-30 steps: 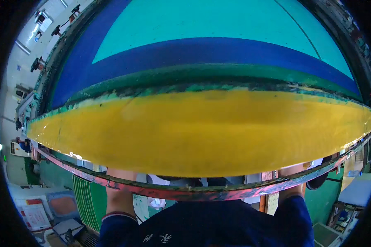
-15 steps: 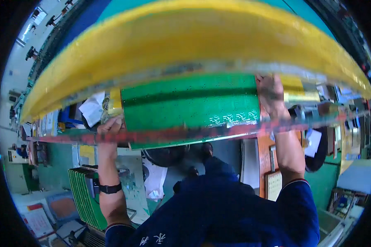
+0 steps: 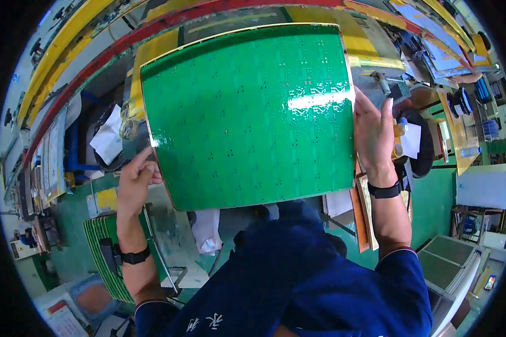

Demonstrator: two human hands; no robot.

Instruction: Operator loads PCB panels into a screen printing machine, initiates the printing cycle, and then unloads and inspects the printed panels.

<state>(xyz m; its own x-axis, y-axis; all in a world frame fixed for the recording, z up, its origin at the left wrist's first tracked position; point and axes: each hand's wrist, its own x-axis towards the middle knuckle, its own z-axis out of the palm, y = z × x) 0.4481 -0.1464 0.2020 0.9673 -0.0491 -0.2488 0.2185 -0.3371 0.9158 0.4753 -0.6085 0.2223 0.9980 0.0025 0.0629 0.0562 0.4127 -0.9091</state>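
Observation:
A large glossy green circuit board panel [image 3: 247, 129], dotted with small holes, is level in front of me, held between my two hands. My left hand [image 3: 136, 182] is at its left edge, with the index finger stretched along the rim and the other fingers curled. Against the right edge rests my right hand [image 3: 375, 137], its fingers at the rim and its thumb sticking up off the panel. A bright light reflection crosses the panel's right part. The undersides of the fingers at the right edge are partly hidden.
A yellow and red screen frame [image 3: 168, 25] arches across the far side above a work table. White crumpled paper [image 3: 107, 137] lies at the left, with tape rolls [image 3: 128, 129] beside it. Green panels stand in a rack [image 3: 104, 253] at lower left. A wooden board [image 3: 361, 219] is near my right forearm.
The yellow and red frame has moved up and away, uncovering the panel. The green panel appears larger and closer, and both hands have shifted along its sides.

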